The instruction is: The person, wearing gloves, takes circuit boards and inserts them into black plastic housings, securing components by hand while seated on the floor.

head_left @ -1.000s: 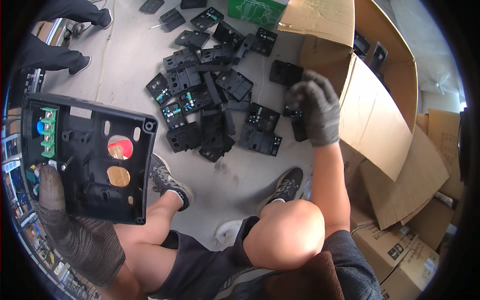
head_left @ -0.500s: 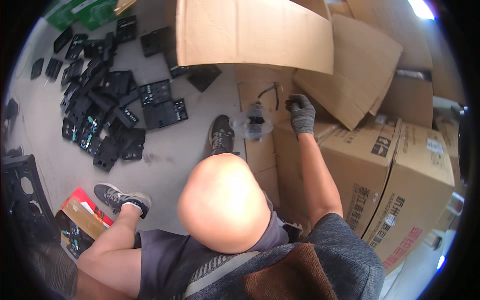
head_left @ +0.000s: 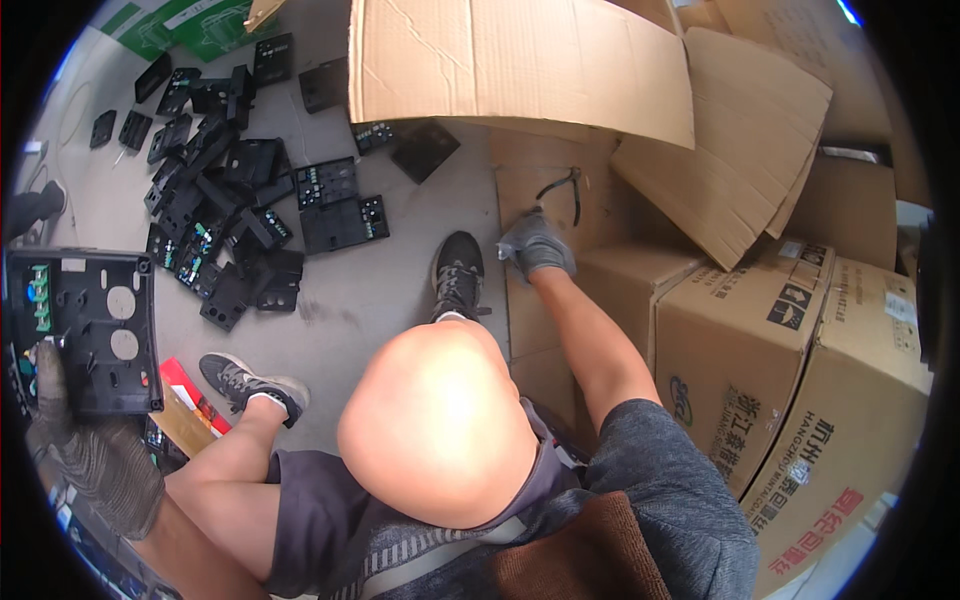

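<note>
In my gloved left hand point(head_left: 95, 465), at the lower left, is a black plastic housing point(head_left: 125, 320) with its open inner side showing. The thumb presses on the housing near a green terminal strip point(head_left: 40, 298). My gloved right hand point(head_left: 545, 248) is lowered onto a clear plastic bag point(head_left: 513, 243) beside my foot. Its fingers look closed on the bag, though plastic and glove partly hide them. Just beyond the right hand lies a thin black bent thing point(head_left: 575, 190), like a pair of handles, on flat cardboard point(head_left: 520, 310).
Many black housings point(head_left: 220, 190), some with circuit boards, are heaped on the floor at the left. A large open carton point(head_left: 520, 70) stands ahead. Closed cartons point(head_left: 740, 330) and loose cardboard point(head_left: 730, 140) fill the right. A red-edged box point(head_left: 190, 400) sits near my left shoe.
My right hand has moved left and down onto the plastic bag. The black housing in my left hand has risen and turned so its inner side shows.
</note>
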{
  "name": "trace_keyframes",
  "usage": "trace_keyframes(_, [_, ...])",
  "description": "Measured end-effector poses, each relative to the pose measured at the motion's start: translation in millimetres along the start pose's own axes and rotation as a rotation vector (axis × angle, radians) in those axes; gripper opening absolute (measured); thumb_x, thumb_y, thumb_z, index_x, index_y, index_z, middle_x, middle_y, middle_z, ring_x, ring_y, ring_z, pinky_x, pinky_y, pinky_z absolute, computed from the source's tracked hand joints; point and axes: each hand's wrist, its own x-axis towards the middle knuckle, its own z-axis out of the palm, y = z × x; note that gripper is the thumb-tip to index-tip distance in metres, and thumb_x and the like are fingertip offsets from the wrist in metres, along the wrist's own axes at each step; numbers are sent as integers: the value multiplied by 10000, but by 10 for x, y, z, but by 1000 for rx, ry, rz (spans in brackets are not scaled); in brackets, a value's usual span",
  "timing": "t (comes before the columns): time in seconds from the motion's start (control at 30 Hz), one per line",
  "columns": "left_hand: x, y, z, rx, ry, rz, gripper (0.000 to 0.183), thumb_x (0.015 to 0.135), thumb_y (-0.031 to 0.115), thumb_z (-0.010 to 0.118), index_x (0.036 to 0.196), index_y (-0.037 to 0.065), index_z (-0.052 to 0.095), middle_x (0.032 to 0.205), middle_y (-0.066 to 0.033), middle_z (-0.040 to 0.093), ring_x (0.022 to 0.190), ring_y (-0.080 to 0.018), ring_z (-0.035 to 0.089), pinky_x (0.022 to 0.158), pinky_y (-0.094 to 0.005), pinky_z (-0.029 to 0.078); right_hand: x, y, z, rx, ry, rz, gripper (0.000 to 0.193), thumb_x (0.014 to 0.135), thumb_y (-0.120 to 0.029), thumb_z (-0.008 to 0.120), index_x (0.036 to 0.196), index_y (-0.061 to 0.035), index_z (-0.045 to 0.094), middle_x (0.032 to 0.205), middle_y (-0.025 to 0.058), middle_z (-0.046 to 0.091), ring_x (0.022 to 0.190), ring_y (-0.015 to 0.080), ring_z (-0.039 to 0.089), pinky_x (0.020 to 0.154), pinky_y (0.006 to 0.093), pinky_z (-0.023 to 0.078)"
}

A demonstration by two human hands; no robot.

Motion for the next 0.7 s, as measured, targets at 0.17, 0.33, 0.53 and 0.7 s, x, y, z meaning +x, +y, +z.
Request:
trace_keyframes(0.17, [89,241,-39,-43,138,102,402,1011,196,590,1266,-113,560,1191,-209,676,978,-252,720,832,-347,626,-91,10,13,-56,-22,-20,487,748,-403,738,1109,-75,736,1206,190,698,1113,413,669,907,459,536])
trace_keyframes(0.33, [312,150,-289,408,94,681,475,898,46,713,1348,78,564,1345,-102,542,1165,-219,609,982,-340,543,-453,7,-204,-191,108,-243,443,856,-450,717,1086,-71,726,1110,180,728,1043,403,690,871,461,547])
trace_keyframes(0.53, [263,433,-164,414,216,769,536,939,210,712,1404,99,470,1283,-98,533,1102,-168,550,992,-299,443,-535,578,-487,515,13,-565,270,866,-251,753,990,-29,664,822,135,696,714,212,665,680,337,553])
trace_keyframes(0.7, [105,328,-354,428,-264,816,303,905,-82,589,1143,80,680,1369,-89,482,971,-131,625,824,-249,527,-2050,-410,-2030,1089,-160,-770,198,939,-224,654,961,-29,627,716,61,637,589,131,596,546,248,477])
